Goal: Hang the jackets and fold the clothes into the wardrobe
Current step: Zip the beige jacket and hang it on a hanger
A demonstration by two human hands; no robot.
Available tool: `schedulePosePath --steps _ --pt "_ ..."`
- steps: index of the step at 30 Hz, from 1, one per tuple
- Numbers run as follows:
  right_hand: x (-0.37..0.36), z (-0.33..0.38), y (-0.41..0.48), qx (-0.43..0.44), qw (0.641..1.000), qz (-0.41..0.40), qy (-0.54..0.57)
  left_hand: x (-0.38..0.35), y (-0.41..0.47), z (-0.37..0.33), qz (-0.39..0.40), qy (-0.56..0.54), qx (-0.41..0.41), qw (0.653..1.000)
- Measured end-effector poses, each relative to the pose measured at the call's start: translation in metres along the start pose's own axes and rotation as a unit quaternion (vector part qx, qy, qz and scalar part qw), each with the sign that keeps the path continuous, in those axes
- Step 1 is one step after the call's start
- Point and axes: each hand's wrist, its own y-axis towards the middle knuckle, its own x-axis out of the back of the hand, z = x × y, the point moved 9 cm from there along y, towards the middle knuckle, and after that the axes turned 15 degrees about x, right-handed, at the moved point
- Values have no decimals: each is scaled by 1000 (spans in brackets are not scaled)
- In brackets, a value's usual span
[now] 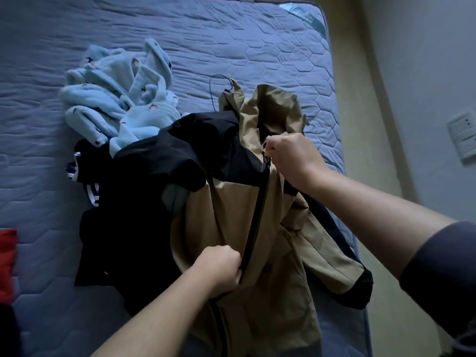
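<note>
Centre frame, a tan-and-black jacket [280,253] lies on the bed [231,34]. The right grip [291,158] pinches the top of its zipper [257,210]; the left grip [219,266] holds the zipper lower down. A pale blue garment [116,99] and black clothes [128,215] lie to the left.

The jacket [226,222] is tan with black shoulder panels, a black cuff and a black zip [253,228]. The mattress [231,34] is blue-grey, quilted in hexagons. Toward its far left, a pale blue fleece [103,99] carries small dark-and-pink motifs, perhaps birds. Beside it, a black garment [123,240] shows white stripes. A red cloth [6,253] lies at the left edge.
</note>
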Motion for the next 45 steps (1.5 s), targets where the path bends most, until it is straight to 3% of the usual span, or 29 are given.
schedulePosePath --steps 3,6,8,10,13,15,18,20,22,25,28,30,31,33,34,38,40,42,45 --pt "1 6 -3 10 1000 -4 6 10 5 7 56 -4 35 998" --pt "8 4 -13 -3 996 -21 92 53 12 15 28 -158 79 984" --pt "11 -1 -20 -19 991 -32 129 100 22 34 -70 -296 129 944" --pt "6 -4 -28 -36 987 -31 151 145 31 60 -172 -416 176 875" --pt "-8 3 -37 -15 987 -18 156 189 55 74 -228 -497 204 812" --pt "-14 13 -43 31 988 -25 148 195 76 65 -174 -504 234 813" --pt "-22 28 -48 103 987 -10 124 190 98 49 -112 -422 275 857" --pt "-28 26 -53 110 986 5 126 188 104 49 -107 -455 272 841" --pt "-29 6 -60 34 985 -12 168 179 108 46 -57 -601 227 765" --pt "-19 -30 -69 -161 955 -90 234 175 91 37 20 -763 152 628" --pt "-13 -35 -58 -310 875 -126 349 183 53 26 80 -811 80 574" --pt "-8 -24 -44 -341 837 -118 412 189 27 22 99 -829 41 548" --pt "-1 -19 -39 -332 839 -121 414 190 15 24 102 -844 31 526" --pt "22 -14 -41 -340 842 -159 388 196 -4 32 103 -881 1 462" --pt "30 -13 -48 -358 825 -185 397 199 -14 38 96 -898 -15 429" --pt "45 14 -73 -398 706 -246 531 213 -46 59 47 -941 -33 332" --pt "64 30 -79 -406 691 -235 550 232 -74 59 35 -945 -61 320" --pt "95 44 -86 -420 685 -220 553 261 -112 54 33 -933 -121 338" --pt "150 67 -97 -441 672 -198 561 307 -180 45 -1 -888 -192 419"
